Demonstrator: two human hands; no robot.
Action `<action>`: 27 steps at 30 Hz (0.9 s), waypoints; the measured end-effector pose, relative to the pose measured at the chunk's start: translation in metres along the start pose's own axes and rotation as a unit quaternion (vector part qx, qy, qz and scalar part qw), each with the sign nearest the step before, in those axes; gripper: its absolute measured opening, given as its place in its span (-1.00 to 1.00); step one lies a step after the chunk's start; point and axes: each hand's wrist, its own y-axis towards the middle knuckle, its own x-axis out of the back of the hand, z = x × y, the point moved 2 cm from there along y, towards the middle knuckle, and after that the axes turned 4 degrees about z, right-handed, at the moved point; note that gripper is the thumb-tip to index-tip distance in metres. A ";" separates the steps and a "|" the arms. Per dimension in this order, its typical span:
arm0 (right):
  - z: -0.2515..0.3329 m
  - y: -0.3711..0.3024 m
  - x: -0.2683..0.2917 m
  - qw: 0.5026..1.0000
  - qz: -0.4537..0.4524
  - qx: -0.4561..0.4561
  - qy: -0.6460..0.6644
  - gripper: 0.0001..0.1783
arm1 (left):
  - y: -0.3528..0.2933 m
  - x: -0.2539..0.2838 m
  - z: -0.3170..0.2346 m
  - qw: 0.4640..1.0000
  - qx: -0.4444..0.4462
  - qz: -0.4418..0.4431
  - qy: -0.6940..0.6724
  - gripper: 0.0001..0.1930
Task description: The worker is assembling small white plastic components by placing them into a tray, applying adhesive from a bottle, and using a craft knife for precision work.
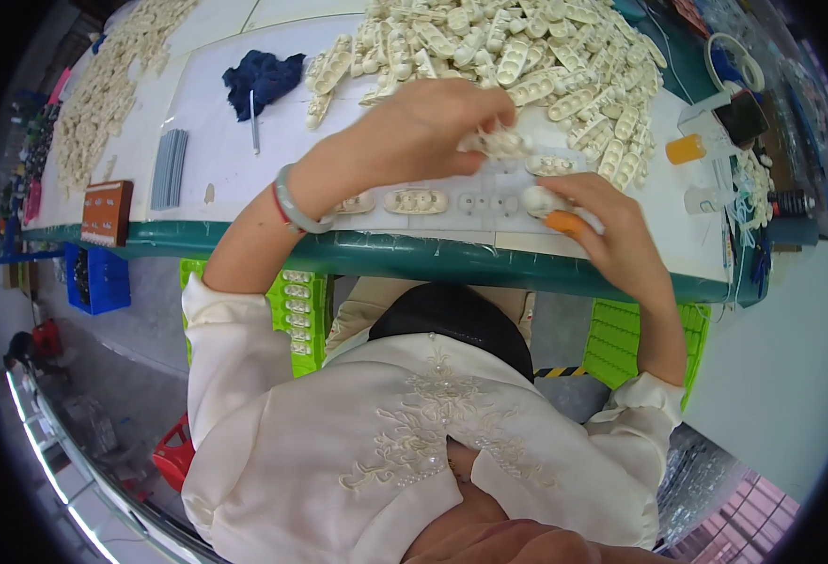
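My left hand [433, 127] reaches over the white table with its fingers curled about a cream plastic piece [503, 144], which is blurred. To its right, my right hand [616, 235] pinches a small white rounded piece [536, 200] between thumb and fingers. An orange covering [566, 223] appears to sit on the right thumb. Between the hands and the table's near edge lies a row of shallow holders. One cream oblong piece [416, 200] with several round hollows rests in that row, beside a clear holder [487, 204]. Another cream piece [552, 165] lies just beyond the right hand.
A large heap of cream pieces [517, 52] covers the far table, with another [113, 85] at far left. Nearby are a dark blue cloth [262, 80], a pen [254, 122], grey strips [170, 169], a brown block [107, 212] and an orange-filled bottle [686, 148]. Green trays [611, 343] sit below the edge.
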 end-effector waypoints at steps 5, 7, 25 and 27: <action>-0.004 0.025 -0.047 0.960 0.047 0.141 -0.237 -0.68 | -0.008 -0.006 0.005 0.995 0.084 0.054 0.019 -0.67; -0.005 0.026 -0.046 0.959 0.033 0.147 -0.242 -0.69 | -0.007 -0.008 0.005 0.993 0.089 0.052 0.053 -0.68; -0.074 -0.091 0.042 0.935 -0.325 -0.128 -0.058 -0.84 | -0.003 -0.018 0.002 0.993 0.088 0.073 -0.032 -0.72; -0.092 -0.105 0.045 0.911 -0.385 -0.141 -0.043 -0.81 | -0.002 -0.017 -0.004 0.988 0.112 0.104 -0.005 -0.71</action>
